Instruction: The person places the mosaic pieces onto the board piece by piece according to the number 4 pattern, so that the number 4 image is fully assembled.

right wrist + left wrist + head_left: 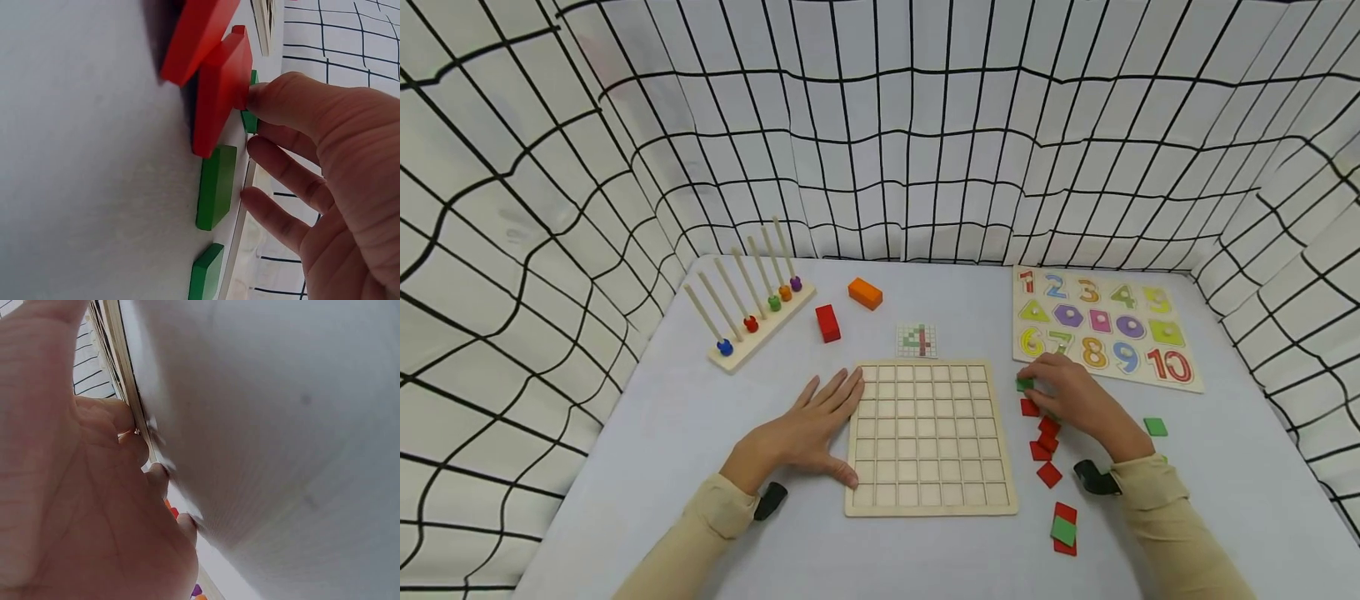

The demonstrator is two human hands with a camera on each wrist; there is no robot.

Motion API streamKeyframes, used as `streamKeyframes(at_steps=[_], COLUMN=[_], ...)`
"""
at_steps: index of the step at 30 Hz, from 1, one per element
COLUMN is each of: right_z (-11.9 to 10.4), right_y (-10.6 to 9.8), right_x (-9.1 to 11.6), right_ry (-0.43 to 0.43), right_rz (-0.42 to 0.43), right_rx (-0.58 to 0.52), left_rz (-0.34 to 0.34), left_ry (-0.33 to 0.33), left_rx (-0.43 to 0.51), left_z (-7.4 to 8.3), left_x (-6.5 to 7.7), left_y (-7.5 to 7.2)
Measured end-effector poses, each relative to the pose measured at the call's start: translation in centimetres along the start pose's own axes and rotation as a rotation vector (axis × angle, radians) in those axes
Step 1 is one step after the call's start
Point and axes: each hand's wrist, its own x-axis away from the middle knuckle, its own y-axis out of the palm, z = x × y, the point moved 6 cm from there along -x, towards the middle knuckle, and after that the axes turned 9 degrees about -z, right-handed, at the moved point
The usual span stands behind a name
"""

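My left hand lies spread along the left edge of a wooden grid board, fingertips and thumb touching its frame. In the left wrist view the left palm fills the near side. To the board's right, my right hand reaches down to a green square tile; thumb and index finger pinch it. Several red tiles lie in a loose line below that hand. Close up, the right wrist view has red tiles and another green tile beside the fingers.
A small pattern card lies above the board. At the back left are a peg stand, a red block and an orange block. A number puzzle lies at back right. Black netting surrounds the table.
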Motion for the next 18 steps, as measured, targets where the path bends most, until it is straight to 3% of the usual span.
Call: streamKeyframes(at_steps=[10,18], right_z=[-0.9,-3.2], right_y=[0.0,-0.2], right_x=[-0.6,-3.0], right_ry=[-0.063,-0.125], right_rz=[0.009,-0.039], right_rx=[0.016,0.003], left_rz=[0.003,-0.003], left_ry=[0.006,0.005], left_rx=[-0.007,0.001], left_z=[0.1,0.3], left_x=[0.1,0.1], left_y=[-0.1,-0.1])
